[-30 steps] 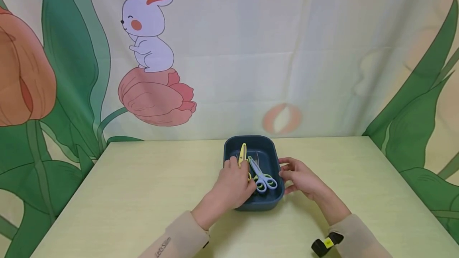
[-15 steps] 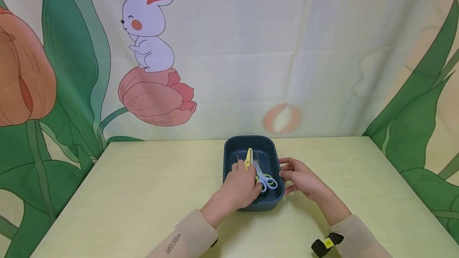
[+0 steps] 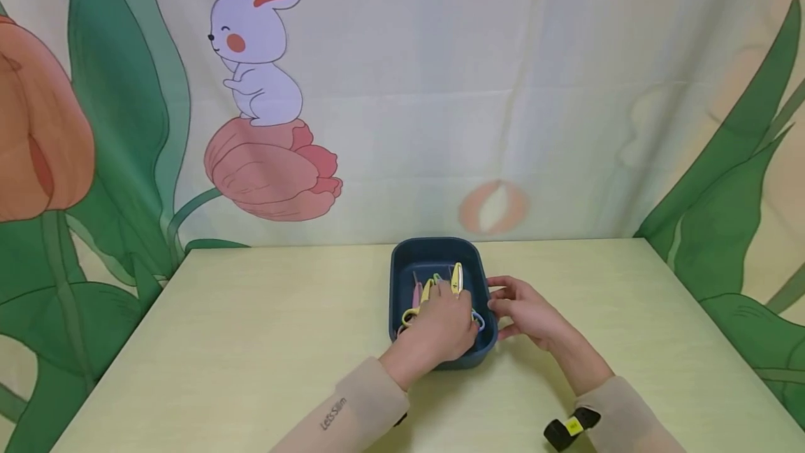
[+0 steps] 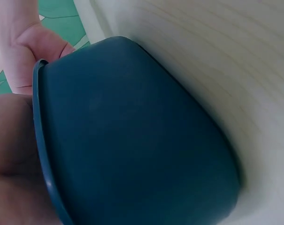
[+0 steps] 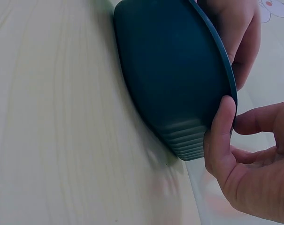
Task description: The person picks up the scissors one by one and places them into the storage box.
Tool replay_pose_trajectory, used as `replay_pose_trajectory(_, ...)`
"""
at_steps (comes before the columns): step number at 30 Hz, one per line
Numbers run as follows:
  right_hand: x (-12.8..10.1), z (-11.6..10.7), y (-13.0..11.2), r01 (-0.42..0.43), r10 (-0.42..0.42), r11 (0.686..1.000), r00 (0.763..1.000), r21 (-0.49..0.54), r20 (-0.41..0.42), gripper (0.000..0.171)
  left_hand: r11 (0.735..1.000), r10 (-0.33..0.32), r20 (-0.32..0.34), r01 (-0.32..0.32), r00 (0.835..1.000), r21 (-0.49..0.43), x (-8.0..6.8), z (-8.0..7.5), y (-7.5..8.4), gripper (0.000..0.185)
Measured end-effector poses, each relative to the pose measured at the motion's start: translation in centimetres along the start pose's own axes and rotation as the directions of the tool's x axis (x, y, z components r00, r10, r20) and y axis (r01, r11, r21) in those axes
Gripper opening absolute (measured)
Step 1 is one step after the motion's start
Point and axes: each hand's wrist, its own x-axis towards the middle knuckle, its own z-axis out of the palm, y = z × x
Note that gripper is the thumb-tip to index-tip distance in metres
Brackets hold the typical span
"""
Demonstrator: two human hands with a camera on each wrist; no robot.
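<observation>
A dark blue bin (image 3: 399,278) stands on the table with several scissors inside. My left hand (image 3: 443,324) reaches into it and holds yellow scissors (image 3: 458,277), their blades pointing away past the fingers. Beneath and beside that hand lie other yellow scissors (image 3: 411,314), pink scissors (image 3: 416,293) and light blue scissors (image 3: 481,320), partly covered. At the right side, my right hand (image 3: 525,310) grips the bin's edge. The right wrist view shows one of its fingers (image 5: 222,117) on the outer wall and another at the rim.
The bin stands toward the back of the pale wooden table (image 3: 283,327). Behind the table hangs a curtain (image 3: 402,124) printed with a rabbit and tulips. A black strapped device (image 3: 569,428) sits at the right sleeve.
My left hand has moved to the right inside the bin with the yellow scissors, uncovering pink and other yellow scissors at the left. The right hand has stayed at the bin's edge.
</observation>
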Motion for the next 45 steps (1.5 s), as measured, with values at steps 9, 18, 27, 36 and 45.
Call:
replay_pose_trajectory(9,-0.1,0.1,-0.1,0.021,-0.021,1.0,1.0,0.003,0.017,0.052,0.998,-0.042,0.07,0.045,0.997,-0.044,0.5,0.3,0.2,0.057)
replay_pose_trajectory(18,0.0,0.0,0.2,0.02,-0.02,1.0,1.0,-0.006,0.011,0.051,0.998,-0.031,0.036,0.033,0.999,-0.051,0.2,0.5,-0.2,0.06)
replay_pose_trajectory(27,0.1,-0.1,0.4,0.02,-0.02,1.0,1.0,0.003,0.017,0.051,0.998,0.011,-0.021,-0.013,1.0,-0.054,-0.2,0.4,-0.2,0.062)
replay_pose_trajectory(36,0.1,-0.1,0.4,0.002,-0.002,1.0,1.0,-0.004,0.001,0.051,0.995,0.037,-0.077,-0.043,0.996,-0.085,-1.4,0.1,-1.1,0.057)
replay_pose_trajectory(45,-0.1,-0.1,0.5,0.015,-0.015,0.996,1.0,-0.092,-0.003,0.048,0.966,0.067,-0.069,-0.082,0.995,-0.246,-3.1,-1.2,-3.0,0.046)
